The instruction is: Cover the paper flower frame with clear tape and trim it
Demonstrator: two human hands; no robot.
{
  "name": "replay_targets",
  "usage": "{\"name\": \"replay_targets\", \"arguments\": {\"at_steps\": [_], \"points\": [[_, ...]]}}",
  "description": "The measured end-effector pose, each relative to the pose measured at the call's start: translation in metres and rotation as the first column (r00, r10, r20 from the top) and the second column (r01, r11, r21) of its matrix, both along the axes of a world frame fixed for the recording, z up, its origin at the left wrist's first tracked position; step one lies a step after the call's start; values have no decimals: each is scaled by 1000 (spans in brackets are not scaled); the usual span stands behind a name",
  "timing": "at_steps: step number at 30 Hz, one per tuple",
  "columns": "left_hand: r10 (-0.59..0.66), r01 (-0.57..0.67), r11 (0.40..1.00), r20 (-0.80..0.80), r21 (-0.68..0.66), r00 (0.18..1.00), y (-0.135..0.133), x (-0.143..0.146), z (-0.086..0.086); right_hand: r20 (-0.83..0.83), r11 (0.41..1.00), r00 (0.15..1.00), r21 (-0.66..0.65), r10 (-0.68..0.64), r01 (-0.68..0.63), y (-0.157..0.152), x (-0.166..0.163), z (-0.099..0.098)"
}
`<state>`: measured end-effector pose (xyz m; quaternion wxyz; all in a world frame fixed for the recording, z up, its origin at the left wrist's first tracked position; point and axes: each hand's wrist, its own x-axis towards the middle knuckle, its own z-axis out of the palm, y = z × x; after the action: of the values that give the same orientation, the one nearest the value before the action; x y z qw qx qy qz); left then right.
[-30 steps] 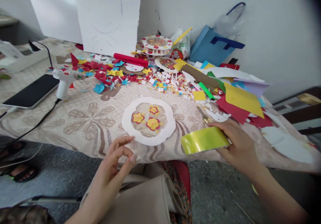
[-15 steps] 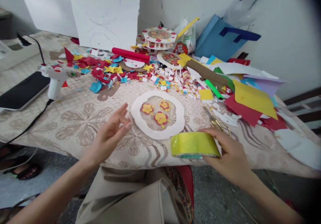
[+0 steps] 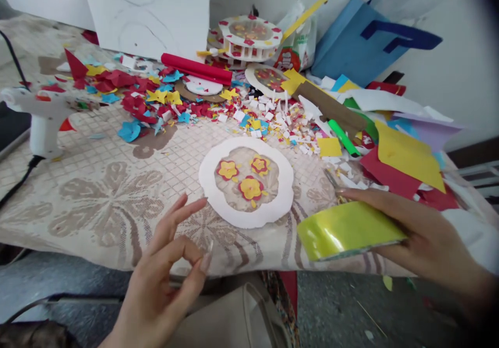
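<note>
My right hand (image 3: 424, 233) is closed around a wide roll of yellow-green packing tape (image 3: 351, 228) above the table's front edge. My left hand (image 3: 167, 270) hovers at the lower left, thumb and forefinger pinched together, the other fingers stretched out. What the pinch holds, if anything, is too small to make out. Beyond it, between both hands, lies a white ring (image 3: 212, 202) with a wavy inner edge. Its clear middle carries three yellow paper flowers (image 3: 251, 187) with red borders. Scissors (image 3: 332, 178) are partly hidden behind the tape roll.
A white glue gun (image 3: 42, 124) stands at the left with its black cord. Cut paper scraps (image 3: 257, 111) spread across the back, with a red roll (image 3: 195, 68) and a round layered paper piece (image 3: 249, 39). Coloured sheets (image 3: 409, 153) lie right; a blue bag (image 3: 351, 41) leans behind.
My right hand has moved right with the tape roll, which is now tilted. My left hand has come nearer to me, its thumb and forefinger pinched. The view has shifted.
</note>
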<state>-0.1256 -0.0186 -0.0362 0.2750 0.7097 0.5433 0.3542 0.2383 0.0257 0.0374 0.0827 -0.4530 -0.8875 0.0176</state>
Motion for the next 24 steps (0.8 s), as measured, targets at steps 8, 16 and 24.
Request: {"name": "replay_targets", "arguments": {"at_steps": [8,16,24], "points": [[18,-19,1000,-54,-16,998,-4,-6,-13,-113,995,992,-82,-57,48,15,29,-9],[81,-75,995,-107,60,991,25,16,-8,106,990,984,-18,144,-143,43,19,-3],[119,-111,992,-150,59,982,34,26,-11,225,969,944,-102,241,-223,60,14,-6]]}}
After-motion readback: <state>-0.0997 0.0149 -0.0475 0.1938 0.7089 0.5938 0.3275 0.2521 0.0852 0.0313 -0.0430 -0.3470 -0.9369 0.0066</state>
